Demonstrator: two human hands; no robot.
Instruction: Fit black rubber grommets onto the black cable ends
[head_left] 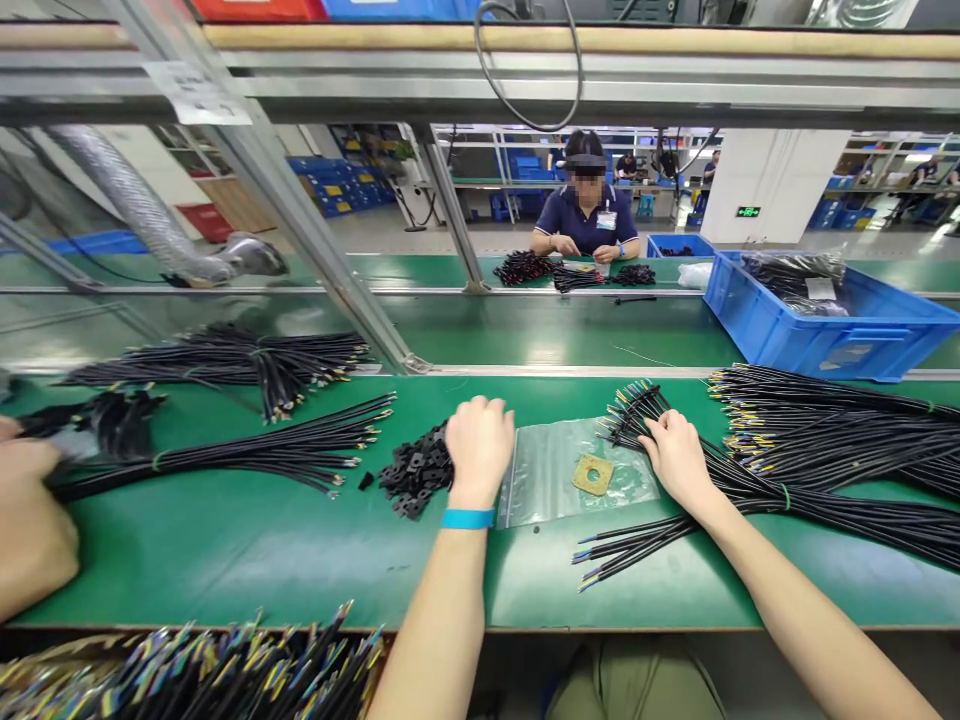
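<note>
While right hand [675, 462] touches cables [750, 484], left hand [480, 445] seemingly touches black parts [415, 472].

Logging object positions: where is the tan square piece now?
In the head view, the tan square piece lies right of centre, on or inside (unclear which) the clear plastic bag, between the person's left hand and right hand.

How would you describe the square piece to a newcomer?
On the green bench, find the clear plastic bag between the left hand and right hand. Within its outline lies the square piece, round-holed and, unlike the nearby black parts, yellowish.
</note>
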